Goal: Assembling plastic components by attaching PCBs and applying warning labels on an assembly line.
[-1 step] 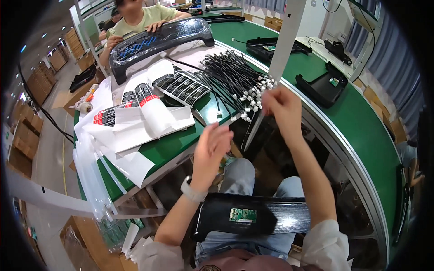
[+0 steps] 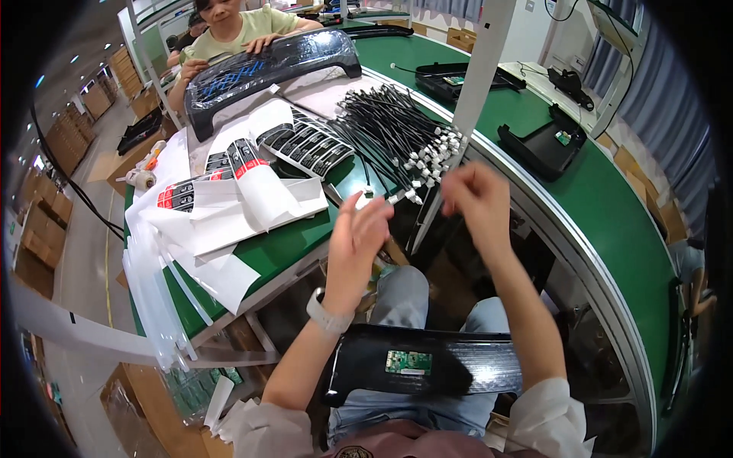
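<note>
My left hand (image 2: 357, 243) is raised over my knees, its fingers apart and holding nothing, near the table's edge. To the right, my right hand (image 2: 479, 202) hovers beside a white post, its fingers curled together. Whatever they may hold is hidden. Just beyond it lies a pile of black cables (image 2: 389, 126) with white connectors (image 2: 437, 156) at their near ends. Across my lap rests a black curved plastic shell (image 2: 355, 366), glossy at its right end. A green circuit board (image 2: 408, 362) lies in it. Neither hand touches the shell.
Label sheets (image 2: 313, 149) and white paper (image 2: 229, 229) cover the table's left part. Clear plastic strips (image 2: 153, 305) hang over its edge. A white post (image 2: 481, 84) stands by the cables. Across the table, a person (image 2: 229, 46) holds a wrapped black shell (image 2: 275, 72). Another shell (image 2: 546, 156) sits right.
My right hand has dropped slightly. My left hand has shifted a little, with its fingers still apart. The shell on my lap stays nearly in place.
</note>
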Demonstrator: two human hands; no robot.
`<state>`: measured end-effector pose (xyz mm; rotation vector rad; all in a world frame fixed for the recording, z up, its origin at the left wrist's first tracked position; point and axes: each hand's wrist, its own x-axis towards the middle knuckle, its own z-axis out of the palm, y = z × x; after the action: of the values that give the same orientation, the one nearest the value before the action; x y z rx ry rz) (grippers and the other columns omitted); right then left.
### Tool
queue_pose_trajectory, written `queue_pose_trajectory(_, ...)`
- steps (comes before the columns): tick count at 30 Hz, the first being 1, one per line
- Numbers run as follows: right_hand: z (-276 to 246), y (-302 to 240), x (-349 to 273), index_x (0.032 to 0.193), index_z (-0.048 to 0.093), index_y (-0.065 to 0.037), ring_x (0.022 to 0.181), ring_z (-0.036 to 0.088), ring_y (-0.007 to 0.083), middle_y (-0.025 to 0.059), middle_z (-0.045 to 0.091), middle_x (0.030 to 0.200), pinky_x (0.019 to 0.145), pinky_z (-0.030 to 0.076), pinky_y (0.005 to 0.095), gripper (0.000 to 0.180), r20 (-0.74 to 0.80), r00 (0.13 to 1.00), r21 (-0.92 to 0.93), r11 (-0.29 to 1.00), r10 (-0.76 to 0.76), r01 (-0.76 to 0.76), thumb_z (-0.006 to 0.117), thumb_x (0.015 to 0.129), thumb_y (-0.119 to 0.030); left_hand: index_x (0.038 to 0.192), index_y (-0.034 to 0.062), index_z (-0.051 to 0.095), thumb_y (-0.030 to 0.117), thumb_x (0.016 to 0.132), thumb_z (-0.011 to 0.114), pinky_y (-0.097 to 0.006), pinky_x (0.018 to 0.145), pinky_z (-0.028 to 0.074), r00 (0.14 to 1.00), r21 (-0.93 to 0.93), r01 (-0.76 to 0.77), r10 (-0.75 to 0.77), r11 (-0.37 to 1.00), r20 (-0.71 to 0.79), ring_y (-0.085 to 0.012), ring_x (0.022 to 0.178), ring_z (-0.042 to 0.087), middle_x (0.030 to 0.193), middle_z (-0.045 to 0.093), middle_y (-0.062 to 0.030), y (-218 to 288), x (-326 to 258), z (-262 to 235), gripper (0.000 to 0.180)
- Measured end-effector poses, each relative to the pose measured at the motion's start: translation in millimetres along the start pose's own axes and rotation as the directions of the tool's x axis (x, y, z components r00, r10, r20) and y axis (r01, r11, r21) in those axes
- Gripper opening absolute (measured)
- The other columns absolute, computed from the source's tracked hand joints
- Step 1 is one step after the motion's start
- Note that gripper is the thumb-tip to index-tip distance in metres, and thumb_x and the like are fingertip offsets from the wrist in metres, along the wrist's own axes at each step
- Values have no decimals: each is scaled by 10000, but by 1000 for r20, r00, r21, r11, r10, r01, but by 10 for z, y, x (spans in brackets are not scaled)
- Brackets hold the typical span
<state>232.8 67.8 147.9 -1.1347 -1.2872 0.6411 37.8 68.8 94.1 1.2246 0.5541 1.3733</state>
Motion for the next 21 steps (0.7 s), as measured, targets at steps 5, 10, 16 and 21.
queue_pose_trajectory(5,-173,151,-1290,864,598,1,623,620,80,37,644,769,561,488,214,80,100,960,177,944,263,-278,671,881,-28,1285,36,427,355,1059,407,-271,702,513,987,-193,-141,121,971,-110,-168,807,653,1054,633,-151,324,144,381,392)
queue_pose_trajectory(10,-317,11,-1605,1038,657,4,710,645,103,68,659,857,595,513,245,214,209,968,-272,959,138,-78,720,849,-75,890,55,523,287,1029,496,-276,484,352,960,362,25,-123,932,250,-148,505,532,595,528,-52,250,-183,505,272)
queue_pose_trajectory(16,-558,-412,-1525,1015,660,38,655,605,83,64,639,784,578,490,230,171,61,985,174,970,161,-169,593,952,-106,938,61,540,141,907,607,-430,545,466,740,694,-550,-113,465,663,-356,665,634,697,631,-160,250,-478,516,109)
queue_pose_trajectory(21,-680,-433,-1594,885,666,44,563,579,75,49,620,692,528,462,223,171,109,974,-60,980,197,-191,577,953,-86,967,84,548,149,883,641,-406,553,479,675,684,-582,-207,439,708,-329,684,645,750,642,-132,222,-552,437,142)
